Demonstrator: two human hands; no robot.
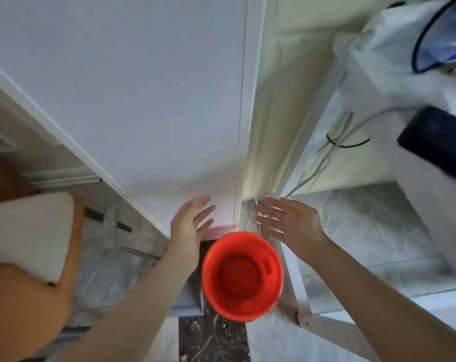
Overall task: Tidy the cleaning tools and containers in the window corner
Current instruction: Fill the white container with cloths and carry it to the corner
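Red plastic bucket [242, 276] stands upright on the floor, mouth up, nothing visible inside, at the foot of a white door panel [143, 100] and just beside a white metal frame leg [291, 270]. Bucket sits partly over a dark marble strip [214, 338] in the grey tiled floor [365, 231].

Left hand [189, 226] hovers above the bucket's far left rim, fingers straight and spread, palm facing right, holding nothing; cannot tell if it touches the door. Right hand [284, 223] hovers over the far right rim, fingers spread and blurred, holding nothing. Hands are apart, bucket between and below them.

Thin white cord [258, 205] hangs down near the right fingertips; contact unclear. Grey cables [323, 163] run down the yellowish wall behind the frame, tied by a black band [348, 145]. Upper right: white wrapped bundle [394, 61] with a blue, dark-rimmed item [446, 40], and a blurred black cylinder [436, 142]. Left: white cushion with orange edge [30, 231], person's knee [23, 304] below it.
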